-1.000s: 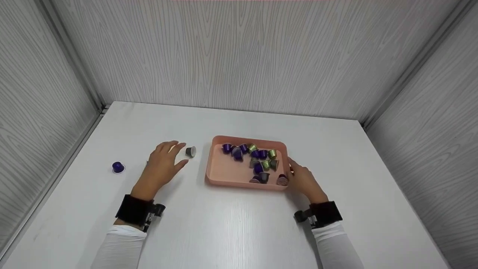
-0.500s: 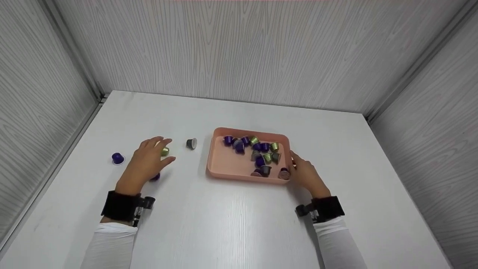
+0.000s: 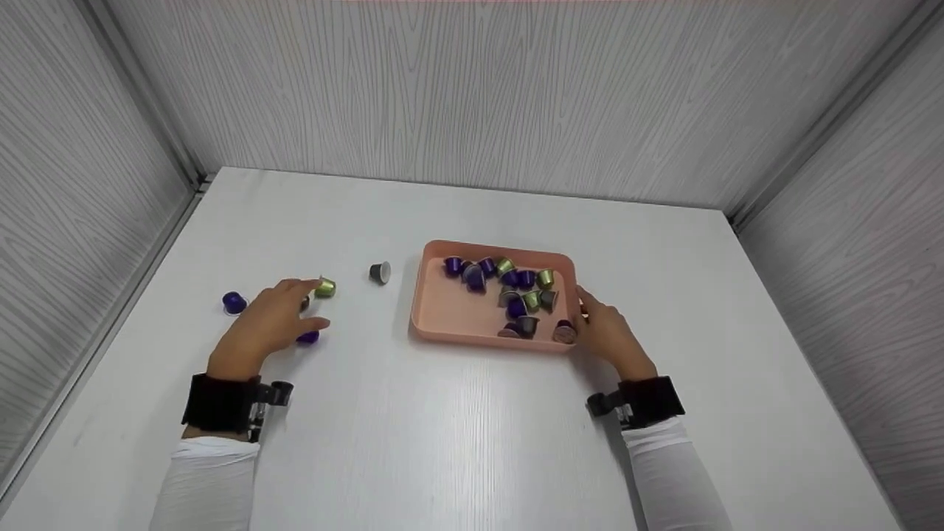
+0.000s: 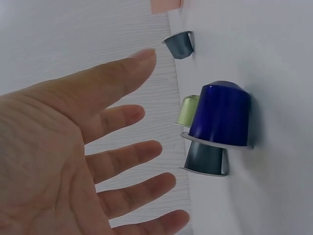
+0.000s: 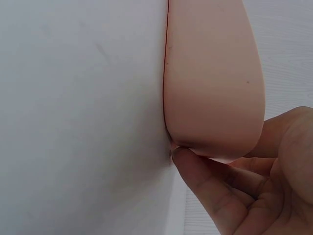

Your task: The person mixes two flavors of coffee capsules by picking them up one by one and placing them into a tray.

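My left hand (image 3: 262,324), fingers spread and thumb apart, hovers by a small cluster of coffee capsules on the white table. In the left wrist view a dark blue capsule (image 4: 220,115) stands nearest, with a green one (image 4: 188,111) and a dark grey-green one (image 4: 204,159) behind it; nothing lies in the palm. Seen from the head, the green capsule (image 3: 325,288) is at the fingertips and a purple capsule (image 3: 308,338) just below the thumb. My right hand (image 3: 608,335) holds the right end of a shallow pink tray (image 3: 457,313), fingers curled at its wall.
Several purple, green and dark capsules lie in the tray, mostly toward its right half. A dark capsule (image 3: 380,273) rests on its side between left hand and tray. Another blue capsule (image 3: 234,302) stands left of the hand. Panelled walls (image 3: 472,96) enclose the table.
My left hand has moved left, away from the lone dark capsule, uncovering the green and purple capsules. The right hand stays at the tray. The head view has tilted slightly.
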### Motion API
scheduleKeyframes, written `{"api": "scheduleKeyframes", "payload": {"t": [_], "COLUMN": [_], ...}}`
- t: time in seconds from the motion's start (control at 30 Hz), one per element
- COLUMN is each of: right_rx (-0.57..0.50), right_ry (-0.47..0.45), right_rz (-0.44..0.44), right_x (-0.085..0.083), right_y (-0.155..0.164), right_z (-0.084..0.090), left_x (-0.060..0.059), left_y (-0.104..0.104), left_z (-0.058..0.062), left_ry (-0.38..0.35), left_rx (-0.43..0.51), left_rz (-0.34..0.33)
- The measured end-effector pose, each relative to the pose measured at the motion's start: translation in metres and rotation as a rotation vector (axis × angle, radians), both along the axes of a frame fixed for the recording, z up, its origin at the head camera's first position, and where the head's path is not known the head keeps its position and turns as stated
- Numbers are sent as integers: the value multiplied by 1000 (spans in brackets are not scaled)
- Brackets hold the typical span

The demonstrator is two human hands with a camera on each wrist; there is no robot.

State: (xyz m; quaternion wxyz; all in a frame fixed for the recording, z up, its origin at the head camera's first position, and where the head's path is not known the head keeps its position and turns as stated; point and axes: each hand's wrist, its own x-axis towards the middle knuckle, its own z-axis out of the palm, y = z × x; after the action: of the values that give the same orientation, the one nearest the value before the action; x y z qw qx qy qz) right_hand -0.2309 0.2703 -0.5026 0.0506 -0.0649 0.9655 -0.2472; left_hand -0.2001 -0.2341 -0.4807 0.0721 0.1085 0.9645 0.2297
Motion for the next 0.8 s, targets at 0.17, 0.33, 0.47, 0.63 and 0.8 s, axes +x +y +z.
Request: {"api": "scheduleKeyframes", "payload": {"t": [0.17,0.33,0.47,0.63,0.8], "right_rx": [8,10,12,10,3], "right_ry": [-6,-3,4,14,29], "right_rz": [-9,-13,-7,-6,11], "right_x": [-1,-2,-1,0,0], "right_y": [0,-1,-1,-1,0], "right_z": [0,-1,-1,0,0], "left_x": [1,2,3,3,2], "left_y": [-1,0,0,-1,-1], "left_z": [0,1,0,-3,-5], "left_ry": [-65,-70,-71,-79,-64], "left_rx": [-8,-17,-25,-12,-6], "left_rz": [-5,-13,-24,-41,-51]}}
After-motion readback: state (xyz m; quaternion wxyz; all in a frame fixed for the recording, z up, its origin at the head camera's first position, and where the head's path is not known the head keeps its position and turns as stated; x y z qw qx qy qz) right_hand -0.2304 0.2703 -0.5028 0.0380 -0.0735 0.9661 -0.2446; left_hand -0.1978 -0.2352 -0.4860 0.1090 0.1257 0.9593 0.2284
